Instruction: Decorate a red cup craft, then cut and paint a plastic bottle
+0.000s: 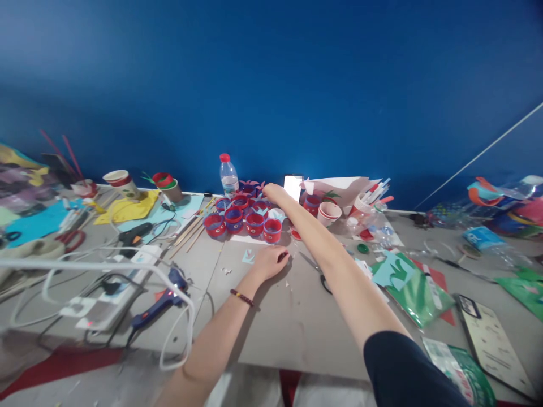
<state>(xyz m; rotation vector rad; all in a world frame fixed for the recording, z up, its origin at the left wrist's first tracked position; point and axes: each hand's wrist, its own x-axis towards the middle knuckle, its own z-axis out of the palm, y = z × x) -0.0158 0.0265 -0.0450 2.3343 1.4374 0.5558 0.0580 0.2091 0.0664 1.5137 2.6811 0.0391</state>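
Note:
My left hand (271,263) rests low over the grey table with its fingers curled in; nothing shows in it. Near it lie a light blue paper cutout (248,256) and small paper scraps (226,271). My right arm reaches across to the back, where my right hand (275,194) is bent down among the decorated cups, fingers closed and mostly hidden. Whatever it grips cannot be made out. Red and purple cut paper cups with eye shapes stand in a cluster, such as the front cup (272,231) and the left cup (214,225). Black-handled scissors (326,284) lie partly under my right forearm.
A red-capped bottle (229,176) stands behind the cups. At left are a blue glue gun (159,308), a white power strip (123,294) and looping cables. Right of my arm are stacked paper cups (329,212), markers (376,193), green sheets (418,294) and a phone (494,345).

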